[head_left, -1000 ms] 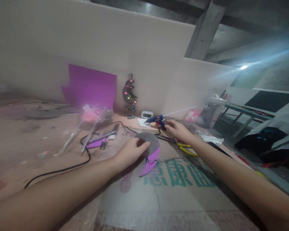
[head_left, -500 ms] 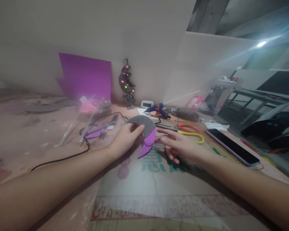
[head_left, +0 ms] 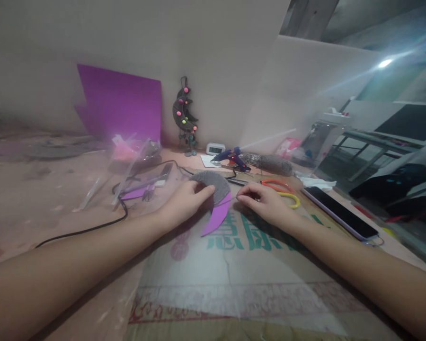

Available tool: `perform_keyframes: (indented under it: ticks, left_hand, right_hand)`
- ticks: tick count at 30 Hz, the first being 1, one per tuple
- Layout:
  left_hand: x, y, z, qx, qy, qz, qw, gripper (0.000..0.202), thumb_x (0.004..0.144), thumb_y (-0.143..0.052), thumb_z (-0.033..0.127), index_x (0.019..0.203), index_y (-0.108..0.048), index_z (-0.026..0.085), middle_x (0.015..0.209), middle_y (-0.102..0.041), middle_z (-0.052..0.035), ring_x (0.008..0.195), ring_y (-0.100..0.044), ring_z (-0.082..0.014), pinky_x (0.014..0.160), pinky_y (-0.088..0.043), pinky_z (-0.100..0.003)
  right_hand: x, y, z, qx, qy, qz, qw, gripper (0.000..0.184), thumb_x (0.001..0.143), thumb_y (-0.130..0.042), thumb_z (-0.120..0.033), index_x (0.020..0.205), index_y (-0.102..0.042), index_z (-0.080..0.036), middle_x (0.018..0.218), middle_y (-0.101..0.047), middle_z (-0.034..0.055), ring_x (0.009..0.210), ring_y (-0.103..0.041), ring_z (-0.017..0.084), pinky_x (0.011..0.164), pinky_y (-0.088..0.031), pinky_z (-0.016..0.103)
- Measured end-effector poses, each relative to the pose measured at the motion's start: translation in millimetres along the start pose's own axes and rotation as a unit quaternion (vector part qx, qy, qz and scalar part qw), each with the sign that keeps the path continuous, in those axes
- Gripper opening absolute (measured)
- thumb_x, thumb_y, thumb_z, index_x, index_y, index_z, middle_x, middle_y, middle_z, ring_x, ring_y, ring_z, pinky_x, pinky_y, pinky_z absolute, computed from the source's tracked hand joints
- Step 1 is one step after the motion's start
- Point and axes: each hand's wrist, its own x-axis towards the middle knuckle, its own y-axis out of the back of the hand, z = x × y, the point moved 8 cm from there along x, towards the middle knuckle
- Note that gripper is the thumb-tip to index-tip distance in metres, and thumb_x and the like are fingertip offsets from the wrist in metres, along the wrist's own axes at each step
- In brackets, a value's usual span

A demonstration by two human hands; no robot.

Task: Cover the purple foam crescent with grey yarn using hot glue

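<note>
My left hand (head_left: pixel 184 201) grips a purple crescent (head_left: pixel 218 215) by its upper part, thumb on top. Grey yarn (head_left: pixel 213 182) is wound tightly round that upper part, while the lower tip is bare purple. Fingers of the left hand behind the crescent are hidden. To the right, my right hand (head_left: pixel 262 201) pinches the loose strand of grey yarn, which runs taut from the edge of the wound part. Both hands are above a printed cardboard sheet (head_left: pixel 199 274). Just beyond the right hand lie scissors (head_left: pixel 282 185) with orange and yellow handles.
A blue glue gun (head_left: pixel 232 156) stands behind the crescent beside a small white clock (head_left: pixel 215 148) and a grey yarn bundle (head_left: pixel 270 163). A phone (head_left: pixel 341 213) lies right. Purple sheets (head_left: pixel 124 104) and a decorated moon ornament (head_left: pixel 185 113) lean at the wall. A black cord (head_left: pixel 85 234) crosses the left.
My right hand has closed from loosely spread fingers into a pinch on the yarn. The strand that looped across the purple tip is now pulled straight to the right.
</note>
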Motion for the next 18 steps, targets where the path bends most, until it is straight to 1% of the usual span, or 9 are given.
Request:
perform_keyframes:
  ticks: [3,6,10,15,18]
  left_hand:
    - [1.0,-5.7,-2.5,-0.001,0.0,-0.027,1.0,0.037,0.084,-0.052,0.047,0.064,-0.058,0.016,0.055,-0.057,0.001,0.05,-0.049,-0.0123,0.052,-0.038,-0.024]
    - [1.6,-10.6,-4.4,-0.01,-0.008,-0.048,0.999,0.038,0.084,-0.052,0.048,0.063,-0.056,0.017,0.054,-0.055,0.0018,0.048,-0.047,-0.0112,0.05,-0.037,-0.024]
    - [1.9,-14.2,-8.5,-0.008,-0.008,-0.064,0.998,0.041,0.084,-0.05,0.051,0.063,-0.056,0.016,0.056,-0.055,0.0011,0.048,-0.047,-0.0108,0.048,-0.035,-0.024]
    - [2.2,-17.3,-11.6,-0.019,-0.002,-0.077,0.997,0.041,0.084,-0.05,0.051,0.064,-0.055,0.017,0.056,-0.053,0.0016,0.048,-0.046,-0.0104,0.046,-0.034,-0.023]
    - [1.9,-17.9,-11.3,-0.025,0.004,-0.08,0.996,0.04,0.084,-0.05,0.051,0.064,-0.054,0.017,0.056,-0.053,0.0017,0.047,-0.045,-0.0101,0.045,-0.034,-0.023]
  right_hand:
    - [-1.2,1.0,2.6,0.015,-0.007,0.026,1.0,0.018,0.084,-0.056,-0.035,0.082,-0.062,-0.019,0.074,-0.063,0.0009,0.063,-0.055,0.014,0.059,-0.044,0.027]
    - [-2.4,-2.4,2.0,0.036,-0.006,0.023,0.999,0.017,0.084,-0.056,-0.035,0.081,-0.06,-0.019,0.073,-0.061,0.0,0.061,-0.054,0.013,0.057,-0.043,0.026]
    - [-2.0,-4.2,4.9,0.063,-0.016,0.022,0.998,0.017,0.085,-0.056,-0.035,0.081,-0.059,-0.019,0.069,-0.059,-0.0012,0.056,-0.053,0.012,0.053,-0.042,0.025]
    - [-1.3,-2.4,11.9,0.055,-0.023,0.039,0.997,0.018,0.085,-0.056,-0.036,0.083,-0.06,-0.019,0.069,-0.06,-0.0012,0.057,-0.055,0.013,0.054,-0.043,0.025]
    - [-1.3,-5.0,11.4,0.054,-0.02,0.025,0.998,0.018,0.086,-0.055,-0.037,0.082,-0.059,-0.019,0.067,-0.059,-0.0016,0.056,-0.054,0.013,0.054,-0.043,0.025]
